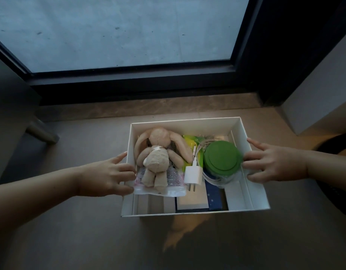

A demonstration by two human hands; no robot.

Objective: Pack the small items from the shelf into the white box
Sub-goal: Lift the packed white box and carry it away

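The white box (185, 124) sat open on the floor (90, 230), its far wall close to the stone threshold (148, 108) of a dark-framed glass door (139, 78), with a strip of bare floor between. Wide floor lay open to the left and toward the near edge; one metal leg (41, 131) stood well off to the left. The left hand (107, 176) pressed spread fingers against the box's left wall. The right hand (275, 162) touched the right wall with straight fingers. Neither grip was curled round anything.

Inside lay one plush rabbit (158, 160), one charger (193, 175) with its looped cable, one jar (226, 180) under a green lid (222, 157), one yellow-green packet (189, 142), one pink-and-white packet (158, 191) beneath the rabbit, and one dark blue carton (214, 199) among flat white ones.

The rabbit was soft beige fabric with long drooping ears. The charger was smooth white plastic with two prongs. The lid was round and matte, the jar clear, the box stiff card.
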